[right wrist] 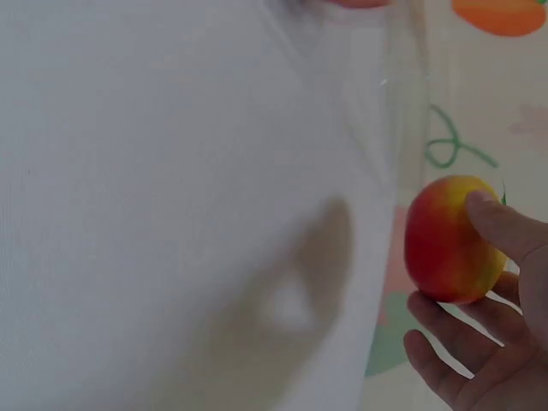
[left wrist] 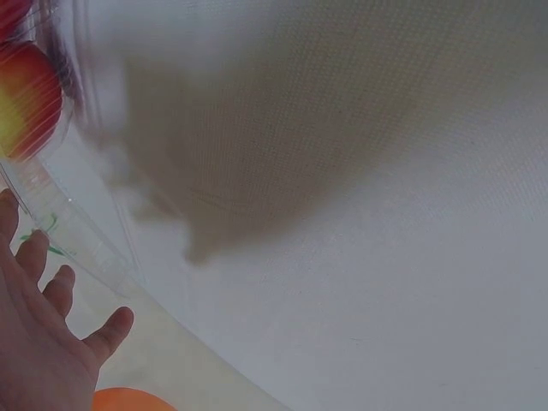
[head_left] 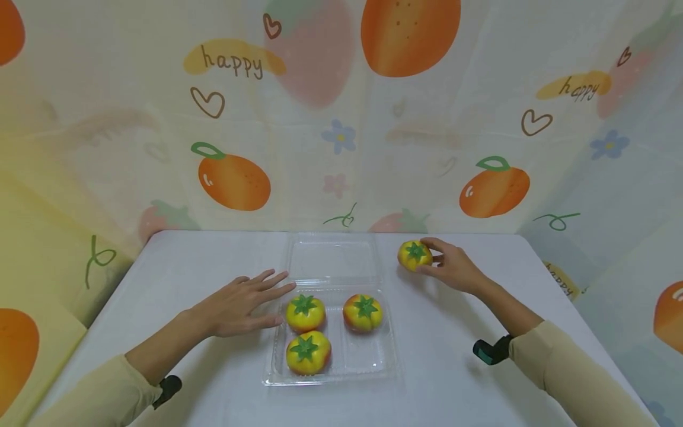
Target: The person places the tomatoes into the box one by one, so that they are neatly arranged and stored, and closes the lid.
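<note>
One fruit (head_left: 414, 256), yellow and red with a green calyx, was located to the right of the laid-back lid (head_left: 333, 258) of a clear container. The governing relation was as follows: from the held fruit, the right front compartment (head_left: 369, 357) of the tray lay to the left and nearer to the person. The right hand (head_left: 456, 268) was the nearer hand to the fruit. The fruit was roundish, showed no marked long axis, and had its calyx facing the head camera. It appeared to be raised off the table (head_left: 213, 255).

Right hand: the fingers were partly curled, with the thumb on the near side of the fruit and a finger on the far side, pinching it. The forearm reached forward and to the left.

Left hand (head_left: 242, 305): the fingers were extended and spread, with nothing gripped. The hand was set at the tray's left edge, beside the left rear fruit (head_left: 306, 313); contact with the container could not be determined. The left front fruit (head_left: 308, 353) and right rear fruit (head_left: 363, 313) also stood in the tray.
</note>
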`<state>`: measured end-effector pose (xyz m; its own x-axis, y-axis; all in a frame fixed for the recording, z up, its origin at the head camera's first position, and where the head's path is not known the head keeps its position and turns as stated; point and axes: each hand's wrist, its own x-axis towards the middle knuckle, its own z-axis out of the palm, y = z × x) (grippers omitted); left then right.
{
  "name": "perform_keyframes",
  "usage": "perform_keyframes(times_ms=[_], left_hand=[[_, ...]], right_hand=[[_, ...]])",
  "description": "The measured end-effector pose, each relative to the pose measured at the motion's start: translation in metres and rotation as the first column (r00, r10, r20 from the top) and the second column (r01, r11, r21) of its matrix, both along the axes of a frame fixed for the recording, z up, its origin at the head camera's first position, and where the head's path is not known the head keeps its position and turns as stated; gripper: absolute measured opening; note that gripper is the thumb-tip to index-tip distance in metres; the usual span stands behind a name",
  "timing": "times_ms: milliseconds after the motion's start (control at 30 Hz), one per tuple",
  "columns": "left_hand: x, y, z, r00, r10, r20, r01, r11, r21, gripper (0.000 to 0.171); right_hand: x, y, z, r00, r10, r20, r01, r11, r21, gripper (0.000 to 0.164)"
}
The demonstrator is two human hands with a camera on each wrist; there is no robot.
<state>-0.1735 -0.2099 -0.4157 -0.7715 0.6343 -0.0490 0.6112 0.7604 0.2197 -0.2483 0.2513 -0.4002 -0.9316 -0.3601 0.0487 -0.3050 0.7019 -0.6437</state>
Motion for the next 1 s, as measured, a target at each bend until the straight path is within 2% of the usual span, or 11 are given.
perform_keyframes(times_ms=[233,500,767,1000], left_hand=[[-0.001,-0.001,-0.003,0.999,-0.011,-0.032,0.011,1.0,-0.009,0.069],[0.0,-0.001,-0.004,1.0,-0.01,-0.027,0.01,1.0,0.001,0.068],[-0.001,-0.002,-0.005,0.999,-0.016,-0.042,0.016,1.0,-0.006,0.068],[-0.001,-0.003,-0.004,0.999,-0.015,-0.036,0.015,1.0,-0.007,0.068]], right_hand=[[0.02,-0.008,0.021,0.995,0.097,0.001,-0.097,0.993,-0.069,0.067],[0.044,-0.025,0.03,0.968,0.253,0.002,-0.252,0.964,-0.085,0.066],[0.064,-0.05,0.038,0.909,0.41,0.077,-0.406,0.912,-0.062,0.062],[0.073,-0.065,0.037,0.856,0.49,0.166,-0.487,0.871,-0.059,0.058]])
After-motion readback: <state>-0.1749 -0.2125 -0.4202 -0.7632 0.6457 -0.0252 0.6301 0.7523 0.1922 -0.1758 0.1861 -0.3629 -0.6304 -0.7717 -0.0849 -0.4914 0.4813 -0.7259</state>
